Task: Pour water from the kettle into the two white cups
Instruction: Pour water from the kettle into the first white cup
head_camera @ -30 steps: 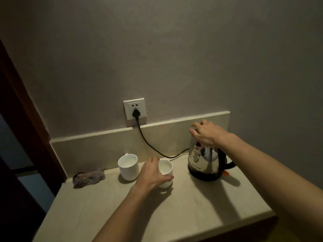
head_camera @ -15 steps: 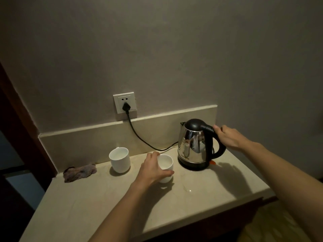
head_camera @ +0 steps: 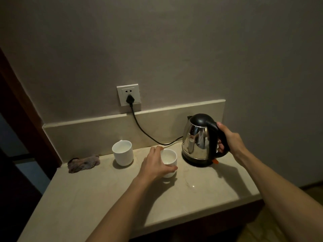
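Observation:
A steel kettle with a black lid and handle stands upright on its black base at the back right of the beige counter. My right hand is wrapped around the kettle's handle. Two white cups stand left of the kettle. My left hand grips the nearer cup from its left side. The farther cup stands alone, its handle turned toward the backsplash. Both cups look pale inside; whether they hold water I cannot tell.
A black cord runs from the wall socket down across the backsplash to the kettle base. A crumpled grey cloth lies at the counter's back left. A dark wooden frame borders the left side.
My right hand left the kettle's lid, went round to the right and closed on the handle. My left hand has stayed on the nearer cup.

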Demonstrator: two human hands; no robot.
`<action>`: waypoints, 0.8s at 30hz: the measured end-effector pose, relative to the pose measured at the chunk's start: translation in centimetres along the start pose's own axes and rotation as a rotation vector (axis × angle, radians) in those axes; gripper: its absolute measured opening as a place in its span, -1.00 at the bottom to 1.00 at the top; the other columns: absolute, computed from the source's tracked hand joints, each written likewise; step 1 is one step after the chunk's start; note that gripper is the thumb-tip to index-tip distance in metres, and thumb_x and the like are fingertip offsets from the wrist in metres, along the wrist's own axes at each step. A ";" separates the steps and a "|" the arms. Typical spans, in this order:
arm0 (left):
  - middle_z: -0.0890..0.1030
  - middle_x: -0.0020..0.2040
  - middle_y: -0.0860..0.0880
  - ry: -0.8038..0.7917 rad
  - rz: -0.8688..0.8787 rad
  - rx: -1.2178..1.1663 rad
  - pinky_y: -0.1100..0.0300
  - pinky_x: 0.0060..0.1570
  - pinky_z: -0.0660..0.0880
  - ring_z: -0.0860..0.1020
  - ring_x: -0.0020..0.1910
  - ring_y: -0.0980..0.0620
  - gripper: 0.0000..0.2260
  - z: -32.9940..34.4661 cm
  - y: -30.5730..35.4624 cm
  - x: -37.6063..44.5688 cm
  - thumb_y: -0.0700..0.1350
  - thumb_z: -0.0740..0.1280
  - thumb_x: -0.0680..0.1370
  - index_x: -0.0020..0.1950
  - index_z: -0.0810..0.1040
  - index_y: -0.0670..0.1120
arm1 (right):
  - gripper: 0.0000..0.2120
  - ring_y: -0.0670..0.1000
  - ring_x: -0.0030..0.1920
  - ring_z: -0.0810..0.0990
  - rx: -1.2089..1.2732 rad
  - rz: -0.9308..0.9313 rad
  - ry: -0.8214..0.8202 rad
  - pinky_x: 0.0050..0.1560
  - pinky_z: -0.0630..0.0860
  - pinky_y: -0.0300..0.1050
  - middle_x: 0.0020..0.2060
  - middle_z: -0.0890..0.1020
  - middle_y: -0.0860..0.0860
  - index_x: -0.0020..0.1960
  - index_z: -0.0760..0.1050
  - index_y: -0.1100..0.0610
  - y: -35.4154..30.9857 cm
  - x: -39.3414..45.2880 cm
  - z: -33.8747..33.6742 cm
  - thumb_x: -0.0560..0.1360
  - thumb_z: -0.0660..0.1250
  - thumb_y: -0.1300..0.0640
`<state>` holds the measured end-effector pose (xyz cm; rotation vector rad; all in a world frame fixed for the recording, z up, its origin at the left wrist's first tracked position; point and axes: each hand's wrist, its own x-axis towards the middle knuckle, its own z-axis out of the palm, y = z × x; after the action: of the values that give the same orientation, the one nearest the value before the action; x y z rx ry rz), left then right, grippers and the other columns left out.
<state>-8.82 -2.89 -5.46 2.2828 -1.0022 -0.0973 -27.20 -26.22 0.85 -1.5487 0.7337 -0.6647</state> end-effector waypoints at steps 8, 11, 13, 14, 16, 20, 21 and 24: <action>0.43 0.24 0.07 -0.003 0.009 0.008 0.06 0.14 0.55 0.50 0.17 0.01 -0.20 -0.4 -0.4 -0.7 0.33 0.53 0.24 0.38 0.35 0.08 | -0.60 0.03 -0.28 0.60 0.060 -0.092 0.207 -0.18 0.49 -0.13 -0.40 0.62 0.02 -0.31 0.53 0.17 0.1 -0.5 2.4 0.47 0.45 -0.14; 0.44 0.18 0.07 0.022 0.006 -0.019 0.06 0.12 0.53 0.51 0.12 0.02 -0.26 -1.3 -1.4 -1.2 0.31 0.50 0.22 0.31 0.38 0.10 | -0.57 0.16 -0.16 0.67 0.060 -0.102 0.276 -0.04 0.60 0.10 -0.29 0.68 0.16 -0.28 0.56 0.19 0.0 -0.5 2.9 0.42 0.49 -0.18; 0.45 0.15 0.08 0.037 0.011 -0.026 0.06 0.13 0.51 0.50 0.10 0.02 -0.27 -2.0 -2.5 -1.5 0.30 0.50 0.21 0.30 0.39 0.10 | -0.56 0.18 -0.17 0.68 0.047 -0.101 0.260 -0.02 0.60 0.14 -0.25 0.69 0.22 -0.27 0.56 0.19 -0.6 -0.7 2.9 0.40 0.50 -0.20; 0.45 0.14 0.08 0.040 0.015 -0.028 0.07 0.12 0.50 0.50 0.10 0.03 -0.28 -2.4 -3.1 -1.6 0.28 0.50 0.21 0.29 0.40 0.09 | -0.57 0.15 -0.20 0.67 0.053 -0.107 0.243 -0.07 0.60 0.10 -0.29 0.68 0.18 -0.28 0.56 0.19 -0.9 -0.8 2.8 0.40 0.50 -0.18; 0.46 0.11 0.09 0.041 0.027 -0.038 0.08 0.10 0.50 0.50 0.08 0.04 -0.31 -3.0 -4.0 -1.8 0.26 0.52 0.21 0.26 0.41 0.10 | -0.58 0.04 -0.34 0.61 0.073 -0.109 0.215 -0.24 0.57 -0.07 -0.43 0.62 0.04 -0.30 0.54 0.21 -1.9 -1.0 2.8 0.42 0.50 -0.14; 0.46 0.11 0.09 0.014 0.049 -0.045 0.10 0.10 0.49 0.48 0.06 0.06 -0.30 -4.0 -5.0 -2.3 0.25 0.53 0.22 0.28 0.42 0.08 | -0.56 -0.10 -0.57 0.41 0.043 -0.105 0.087 -0.51 0.41 -0.24 -0.60 0.43 -0.07 -0.30 0.54 0.22 -4.0 -1.7 2.6 0.41 0.49 -0.15; 0.46 0.12 0.09 0.005 0.053 -0.044 0.11 0.10 0.48 0.48 0.07 0.06 -0.29 -4.2 -5.2 -2.4 0.25 0.54 0.22 0.30 0.42 0.07 | -0.55 -0.09 -0.57 0.37 0.019 -0.113 0.030 -0.51 0.39 -0.24 -0.59 0.40 -0.06 -0.35 0.50 0.19 -4.6 -1.9 2.6 0.40 0.49 -0.18; 0.47 0.16 0.08 -0.021 0.064 -0.053 0.12 0.14 0.48 0.49 0.12 0.06 -0.26 -4.8 -5.8 -3.0 0.25 0.55 0.24 0.34 0.41 0.06 | -0.50 -0.07 -0.56 0.30 -0.066 -0.129 -0.154 -0.47 0.34 -0.22 -0.56 0.35 -0.03 -0.43 0.44 0.14 -6.1 -2.5 2.7 0.32 0.45 -0.27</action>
<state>-5.78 4.57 -5.56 2.2037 -1.0703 -0.1203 -26.24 -22.17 6.61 -1.6983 0.5486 -0.6125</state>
